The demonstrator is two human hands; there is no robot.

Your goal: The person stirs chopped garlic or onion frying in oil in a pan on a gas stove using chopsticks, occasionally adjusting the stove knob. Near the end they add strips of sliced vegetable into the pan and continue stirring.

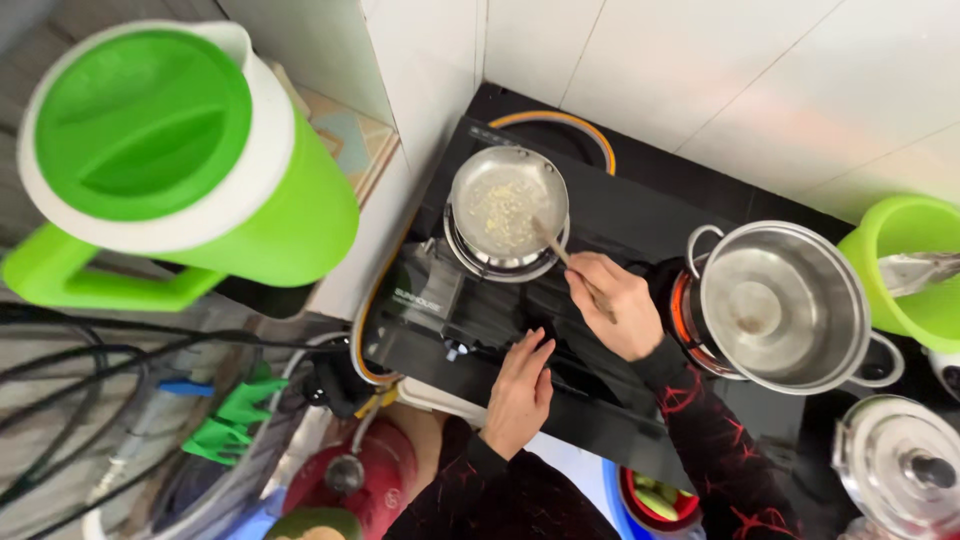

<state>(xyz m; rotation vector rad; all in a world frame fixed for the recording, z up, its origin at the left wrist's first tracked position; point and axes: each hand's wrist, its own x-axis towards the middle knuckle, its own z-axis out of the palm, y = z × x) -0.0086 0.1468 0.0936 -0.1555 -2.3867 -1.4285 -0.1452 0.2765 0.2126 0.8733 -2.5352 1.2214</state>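
Note:
A small steel pan (508,205) with pale chopped bits sits on the left burner of a black gas stove (620,210). My right hand (613,302) grips a wooden utensil (552,243) whose tip rests inside the pan. My left hand (520,388) lies flat on the stove's front edge near a knob, fingers together, holding nothing. Both sleeves are black with red lines.
A lidded steel pot (782,305) stands on the right burner. A green jug (170,165) looms at the upper left. A green bucket (915,268) and a steel kettle (905,465) are at right. A red gas cylinder (350,480) and cables (70,390) lie below left.

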